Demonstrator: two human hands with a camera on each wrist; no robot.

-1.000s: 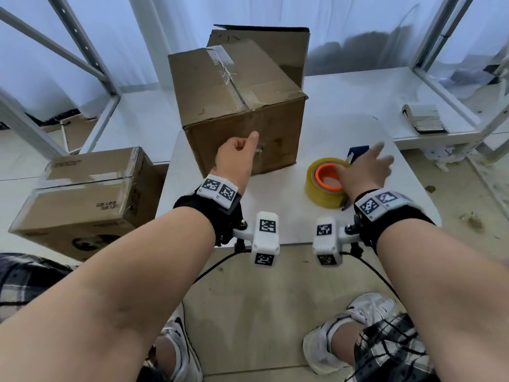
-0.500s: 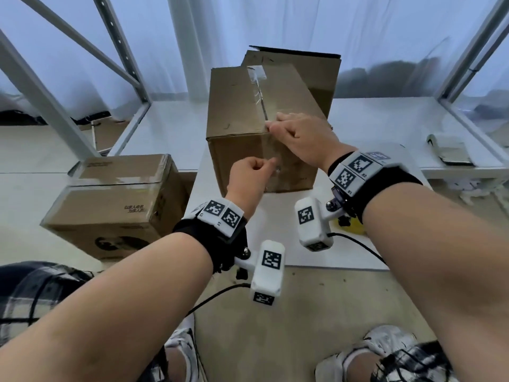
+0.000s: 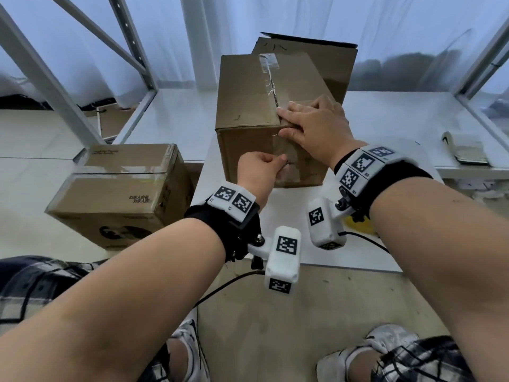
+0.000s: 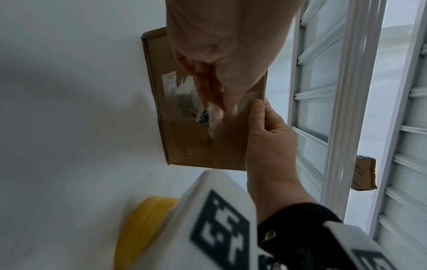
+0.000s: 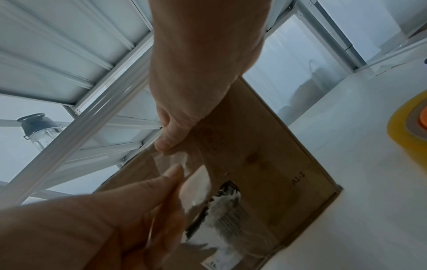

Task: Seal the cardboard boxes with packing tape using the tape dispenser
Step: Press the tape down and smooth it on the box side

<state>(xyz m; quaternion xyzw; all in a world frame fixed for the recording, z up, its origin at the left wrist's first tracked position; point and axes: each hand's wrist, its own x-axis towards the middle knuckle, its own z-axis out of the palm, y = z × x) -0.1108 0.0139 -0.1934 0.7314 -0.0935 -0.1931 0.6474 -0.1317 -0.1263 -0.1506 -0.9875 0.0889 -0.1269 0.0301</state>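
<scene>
Left hand (image 3: 259, 172) still pinches tape (image 4: 221, 117); right hand (image 3: 311, 128), fingers flat, now presses box (image 3: 248, 106) edge.

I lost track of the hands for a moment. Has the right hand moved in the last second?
Yes. The right hand left the tape roll on the table and now presses on the near top edge of the box.

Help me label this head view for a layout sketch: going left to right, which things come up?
Taped box on the floor → left hand → right hand → folded pad on the shelf.
</scene>
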